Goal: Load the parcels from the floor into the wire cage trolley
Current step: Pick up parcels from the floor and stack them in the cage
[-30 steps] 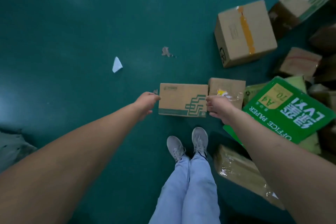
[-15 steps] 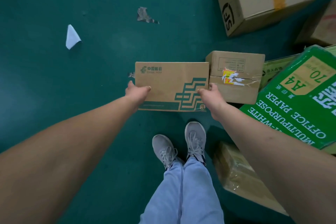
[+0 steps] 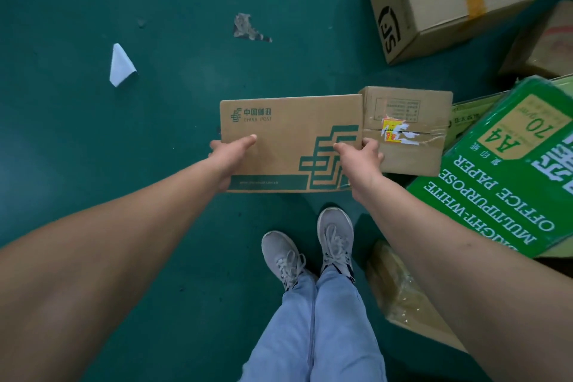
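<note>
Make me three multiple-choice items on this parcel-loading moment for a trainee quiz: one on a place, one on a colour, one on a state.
1. Where does the small taped box sit relative to the China Post box?
A. At its right edge
B. On top of it
C. Left of it

2. What colour is the office paper package?
A. Red
B. Green
C. Black

3. How is the China Post box held?
A. By the left hand alone
B. It lies untouched
C. By both hands, one at each side

Answers: 1 A, it adjoins the right edge; 2 B, its wrapper is green with white lettering; 3 C, the left hand and right hand grip opposite sides, thumbs on top.
</note>
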